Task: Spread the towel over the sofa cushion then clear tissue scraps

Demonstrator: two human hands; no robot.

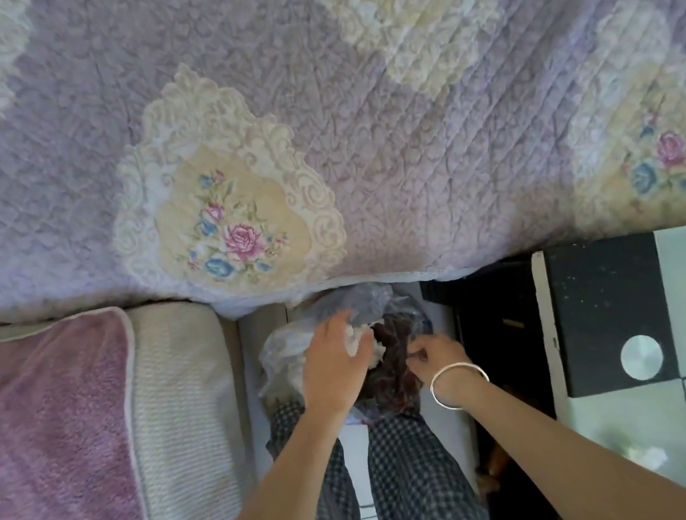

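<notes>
One pink towel (44, 447) is seen spread on one ribbed sofa cushion (182, 409) at the left. Two hands are held over one plastic bag (283, 349) on the floor. A white tissue wad (359, 340), its scraps uncountable, is gripped by the left hand (336, 360). The fingers of the right hand (435, 356), with one silver bangle (456, 384) at the wrist, are curled at the bag's dark inside; whether anything is pinched cannot be told.

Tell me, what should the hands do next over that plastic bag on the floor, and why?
Probably loosen the left hand and let go. It grips a white tissue wad directly above the plastic bag, whose mouth the right hand seems to pinch and hold apart. Released now, the scrap should land inside.
</notes>
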